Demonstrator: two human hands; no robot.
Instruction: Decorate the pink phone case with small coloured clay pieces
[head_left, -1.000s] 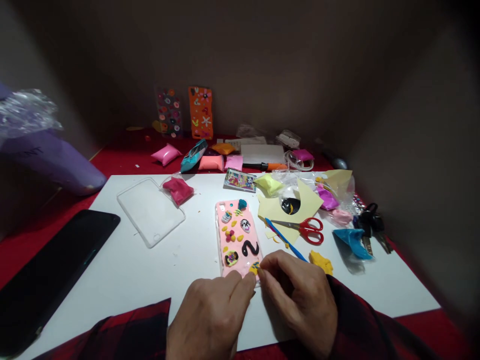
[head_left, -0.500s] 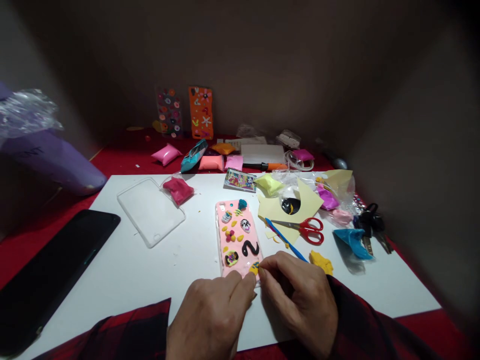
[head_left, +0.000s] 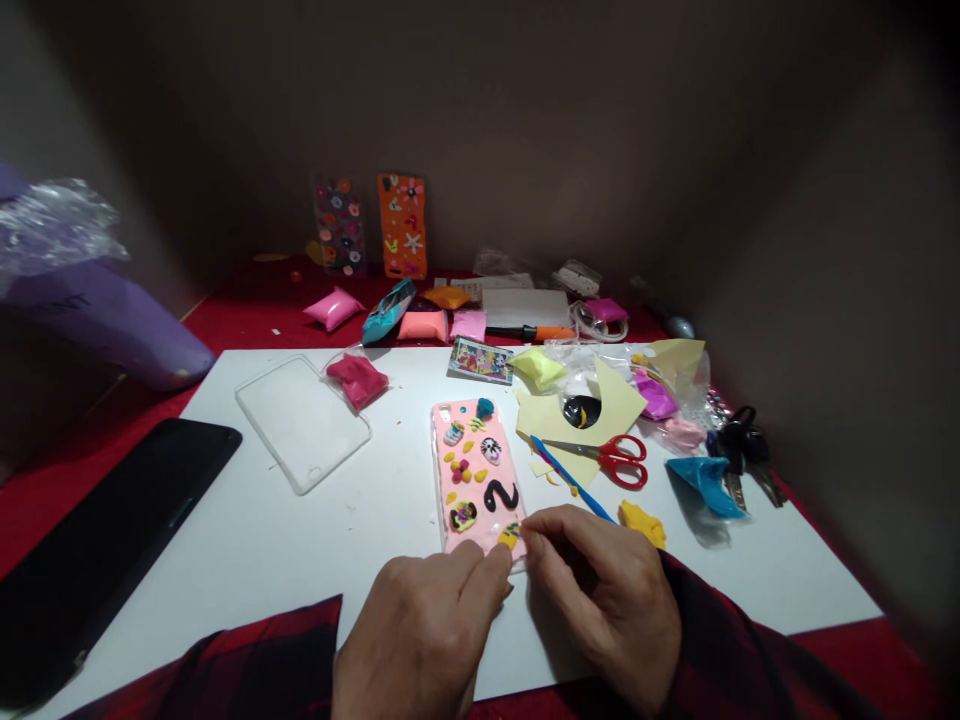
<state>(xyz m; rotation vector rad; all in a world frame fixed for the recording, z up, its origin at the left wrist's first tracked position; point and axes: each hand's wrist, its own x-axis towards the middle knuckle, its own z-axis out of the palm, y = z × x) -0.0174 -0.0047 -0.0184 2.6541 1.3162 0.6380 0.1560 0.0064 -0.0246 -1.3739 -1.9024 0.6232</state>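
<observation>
pink phone case (head_left: 469, 500) is lying near the middle of the white surface (head_left: 397, 620), its near end between the hands. left hand (head_left: 427, 630) is pressing there with bunched fingers; right hand (head_left: 604, 600) is keeping its fingers pinched together at the yellow piece (head_left: 509, 537), left of yellow clay (head_left: 643, 524).

Toward the right edge of the matt white board (head_left: 397, 610), the red-handled scissors (head_left: 616, 461) pair smooth plastic grips with metal blades, near rough-surfaced, matt yellow modelling clay (head_left: 643, 525).
</observation>
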